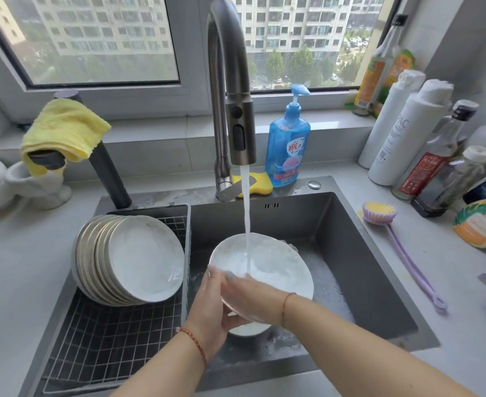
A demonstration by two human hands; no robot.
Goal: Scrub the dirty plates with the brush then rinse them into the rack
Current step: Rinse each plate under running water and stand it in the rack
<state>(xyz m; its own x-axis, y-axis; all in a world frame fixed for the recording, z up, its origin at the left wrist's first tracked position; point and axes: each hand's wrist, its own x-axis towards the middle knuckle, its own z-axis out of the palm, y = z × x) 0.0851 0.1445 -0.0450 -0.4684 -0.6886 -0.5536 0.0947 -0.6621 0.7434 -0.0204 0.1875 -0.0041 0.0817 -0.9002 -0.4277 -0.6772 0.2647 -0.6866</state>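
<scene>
A white plate [276, 265] is tilted over the sink [365, 253] under the running water stream [247, 222]. My left hand [210, 308] grips its lower left rim, thumb on top and fingers underneath. My right hand [247, 292] lies across the plate's near inner face with the fingers flat on it. Another white dish [249, 329] sits lower in the sink, mostly hidden by my hands. Several plates [141, 259] stand on edge in the wire rack [107, 342] at the left. The lilac brush [379, 213] lies on the right counter, apart from both hands.
The faucet [230, 81] arches over the sink's middle. Behind it stand a blue soap bottle [289, 147] and a yellow sponge [262, 183]. A yellow cloth [61, 130] hangs at the back left. Several bottles [425, 156] crowd the right counter. Suds cover the sink floor.
</scene>
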